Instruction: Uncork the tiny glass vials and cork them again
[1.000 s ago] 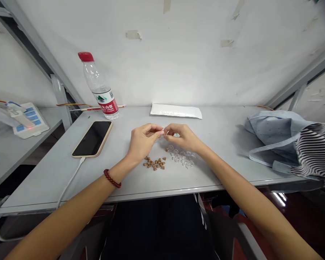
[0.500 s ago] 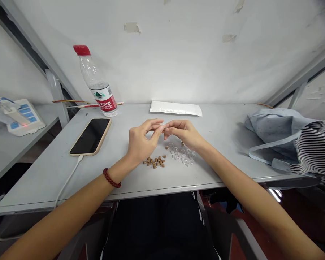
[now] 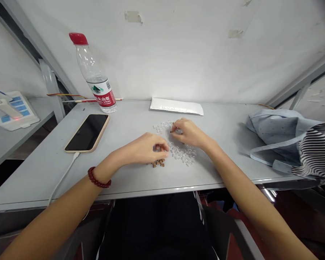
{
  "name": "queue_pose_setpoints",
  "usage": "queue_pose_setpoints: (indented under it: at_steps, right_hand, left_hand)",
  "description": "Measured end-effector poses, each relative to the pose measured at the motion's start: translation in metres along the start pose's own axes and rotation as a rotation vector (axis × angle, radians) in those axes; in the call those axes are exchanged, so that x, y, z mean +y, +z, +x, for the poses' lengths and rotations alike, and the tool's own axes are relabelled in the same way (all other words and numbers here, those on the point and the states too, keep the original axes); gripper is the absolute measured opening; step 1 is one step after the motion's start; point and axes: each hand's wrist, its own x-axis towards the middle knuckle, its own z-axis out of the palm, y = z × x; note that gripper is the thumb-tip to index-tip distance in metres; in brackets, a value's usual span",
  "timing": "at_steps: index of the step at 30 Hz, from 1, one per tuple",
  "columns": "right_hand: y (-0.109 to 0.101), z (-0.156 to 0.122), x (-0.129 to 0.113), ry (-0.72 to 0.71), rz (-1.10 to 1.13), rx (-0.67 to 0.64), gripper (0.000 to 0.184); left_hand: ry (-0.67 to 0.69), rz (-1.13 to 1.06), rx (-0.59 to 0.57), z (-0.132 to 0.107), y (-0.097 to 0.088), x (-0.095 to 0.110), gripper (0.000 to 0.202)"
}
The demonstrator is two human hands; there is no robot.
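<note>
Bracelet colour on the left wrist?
Dark red; the bracelet shows best in the head view.

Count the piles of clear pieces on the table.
2. The far pile lies left of the right hand; the near pile lies right of the left hand. The hands may hide more.

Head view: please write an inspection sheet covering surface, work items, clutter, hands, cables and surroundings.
Surface: grey table.
Work items: brown pieces, partly hidden; clear pieces in two groups.
Clutter: bottle, phone, white packet, bag.
Left hand: fingers curled above the brown pieces; grip unclear.
Right hand: fingertips near the clear pieces; grip unclear.
Cables: white cable plugged into the phone.
Surroundings: power strip at left, red light showing; tape scraps on the wall.
</note>
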Motion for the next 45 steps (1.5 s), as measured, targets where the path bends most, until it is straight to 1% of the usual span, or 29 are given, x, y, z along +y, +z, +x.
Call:
queue_pose_setpoints:
  at_steps: [1,3,8,11,13,14,15,17,19,22,25,28,31,34,36,38,40,43,45]
  right_hand:
    - [0.000,0.000,0.000,0.002,-0.004,-0.013,0.009]
    - [0.000,-0.001,-0.003,-0.002,-0.022,-0.033,0.009]
    - [-0.002,0.000,-0.012,-0.005,-0.057,-0.074,0.010]
    - [0.000,0.002,-0.014,-0.034,-0.035,0.007,0.011]
    - [0.005,0.005,-0.016,-0.084,0.017,0.079,0.014]
    - [0.008,0.006,-0.018,-0.115,0.041,0.093,0.017]
    - [0.011,0.008,-0.019,-0.148,0.058,0.088,0.019]
    - [0.016,0.012,-0.023,-0.201,0.053,0.039,0.022]
    - [0.019,0.015,-0.027,-0.239,0.012,-0.017,0.022]
    - [0.022,0.017,-0.030,-0.281,-0.052,-0.048,0.024]
    - [0.023,0.016,-0.032,-0.278,-0.092,-0.052,0.024]
    - [0.023,0.014,-0.032,-0.234,-0.110,-0.058,0.021]
    - [0.022,0.012,-0.029,-0.200,-0.074,-0.010,0.021]
    - [0.019,0.010,-0.026,-0.201,0.058,0.086,0.021]
    - [0.014,0.009,-0.025,-0.176,0.208,0.157,0.021]
    - [0.009,0.008,-0.027,-0.094,0.416,0.211,0.021]
    - [0.004,0.007,-0.028,0.018,0.656,0.226,0.021]
    - [0.001,0.007,-0.028,0.145,1.026,0.196,0.019]
    - [0.001,0.008,-0.026,0.203,1.228,0.167,0.013]
  left_hand:
    - [0.001,-0.021,-0.043,0.000,0.002,0.000,0.017]
    - [0.013,-0.045,-0.081,0.000,0.006,0.000,0.017]
    - [0.021,-0.042,-0.086,0.003,0.010,-0.001,0.018]
    - [-0.024,-0.059,-0.105,0.002,0.008,0.002,0.018]
    - [-0.051,-0.062,-0.111,0.002,0.008,0.004,0.017]
    - [-0.058,-0.055,-0.112,0.002,0.008,0.004,0.018]
    - [-0.062,-0.044,-0.110,0.002,0.009,0.005,0.018]
    - [-0.059,-0.009,-0.086,0.002,0.011,0.005,0.018]
    - [-0.052,0.035,-0.053,0.003,0.013,0.005,0.016]
    - [-0.045,0.081,-0.031,0.003,0.014,0.007,0.016]
    - [-0.058,0.085,-0.056,0.003,0.012,0.010,0.017]
    - [-0.077,0.077,-0.062,0.003,0.012,0.011,0.016]
    - [-0.078,0.064,-0.047,0.002,0.013,0.011,0.015]
    - [-0.093,0.048,-0.040,0.002,0.012,0.011,0.017]
    - [-0.112,0.058,0.001,0.002,0.009,0.011,0.017]
    - [-0.127,0.072,0.089,0.002,0.004,0.010,0.017]
    - [-0.135,0.049,0.207,0.002,-0.001,0.010,0.018]
    - [-0.168,-0.050,0.390,0.003,-0.005,0.010,0.019]
    - [-0.200,-0.118,0.479,0.004,-0.006,0.012,0.019]
